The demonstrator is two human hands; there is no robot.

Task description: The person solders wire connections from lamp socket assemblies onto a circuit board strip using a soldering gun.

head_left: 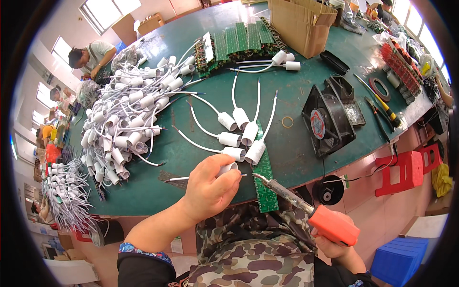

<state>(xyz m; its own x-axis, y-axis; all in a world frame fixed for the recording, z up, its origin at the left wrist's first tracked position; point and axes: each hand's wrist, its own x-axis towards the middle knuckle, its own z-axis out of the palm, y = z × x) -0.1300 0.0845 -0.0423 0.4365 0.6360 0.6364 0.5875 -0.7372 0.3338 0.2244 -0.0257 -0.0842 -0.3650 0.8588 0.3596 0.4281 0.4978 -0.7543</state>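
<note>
My left hand (206,184) is closed around a white plastic cap (228,168) with a white cable. Short wire ends stick out past its fingertips. My right hand (332,245) grips a soldering iron (334,225) by its orange-red handle. The iron's tip points at those wire ends, close to a green circuit board strip (266,189) at the table's near edge. Farther up the strip, several white caps with cables (249,134) lie fanned out on and beside it. Whether the tip touches anything I cannot tell.
A big heap of white cabled caps (129,115) covers the table's left. At the back are stacked green boards (239,43) and a cardboard box (303,26). On the right stand a black fan (325,119), pliers (377,119), a yellow-handled tool (382,105) and tape (379,89).
</note>
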